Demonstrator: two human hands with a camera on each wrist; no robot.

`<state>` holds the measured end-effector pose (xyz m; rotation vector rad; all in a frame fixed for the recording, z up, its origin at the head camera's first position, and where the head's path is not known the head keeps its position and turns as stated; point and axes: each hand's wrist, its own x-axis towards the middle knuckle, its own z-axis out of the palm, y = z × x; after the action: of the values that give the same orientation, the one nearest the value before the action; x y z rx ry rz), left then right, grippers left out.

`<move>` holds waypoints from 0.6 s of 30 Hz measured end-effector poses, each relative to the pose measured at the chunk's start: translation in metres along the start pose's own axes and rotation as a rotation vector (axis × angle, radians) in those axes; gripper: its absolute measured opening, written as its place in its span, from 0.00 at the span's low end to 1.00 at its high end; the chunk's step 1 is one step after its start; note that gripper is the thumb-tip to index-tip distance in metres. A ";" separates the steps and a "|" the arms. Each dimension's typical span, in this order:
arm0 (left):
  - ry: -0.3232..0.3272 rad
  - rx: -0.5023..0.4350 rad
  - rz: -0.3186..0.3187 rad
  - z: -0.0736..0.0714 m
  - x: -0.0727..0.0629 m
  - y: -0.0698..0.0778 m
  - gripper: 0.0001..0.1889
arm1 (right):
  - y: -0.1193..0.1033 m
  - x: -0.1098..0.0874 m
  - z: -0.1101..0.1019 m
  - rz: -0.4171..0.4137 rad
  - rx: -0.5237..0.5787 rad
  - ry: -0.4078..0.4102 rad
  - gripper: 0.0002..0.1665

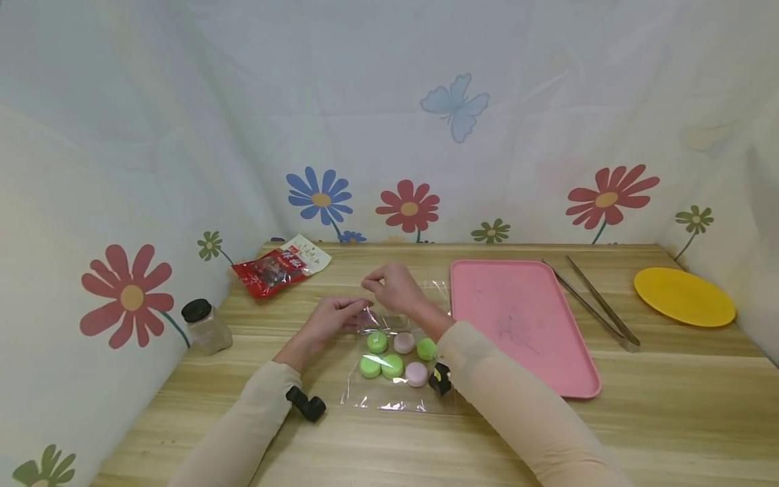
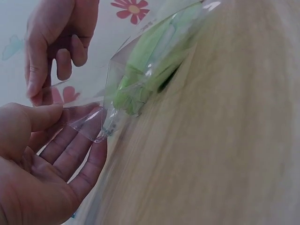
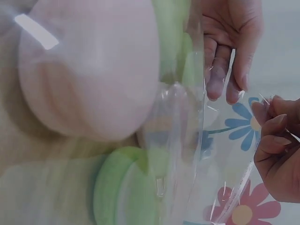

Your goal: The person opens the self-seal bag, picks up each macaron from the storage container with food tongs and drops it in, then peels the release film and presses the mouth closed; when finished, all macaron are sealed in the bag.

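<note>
A clear plastic bag lies on the table, holding several green macarons and two pink macarons. My left hand pinches the bag's upper left corner between thumb and fingers, as the left wrist view shows up close. Just above and to the right of it, my right hand pinches the edge of the bag's clear flap. In the right wrist view a thin printed strip runs along that flap edge, below the right fingertips. The right forearm hides part of the bag's right side.
Right of the bag lies a pink tray, with metal tongs beside it and a yellow plate farther right. A red snack packet and a black-lidded jar stand at the left. Printed cloth hangs behind.
</note>
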<state>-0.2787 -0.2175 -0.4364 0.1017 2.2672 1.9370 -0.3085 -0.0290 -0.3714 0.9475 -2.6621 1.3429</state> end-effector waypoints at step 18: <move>-0.053 0.001 0.009 -0.002 0.000 -0.002 0.19 | 0.003 -0.002 -0.004 -0.085 -0.052 0.006 0.10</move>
<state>-0.2790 -0.2201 -0.4380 0.1617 2.2380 1.9150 -0.3095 -0.0235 -0.3720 1.0358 -2.6070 1.2508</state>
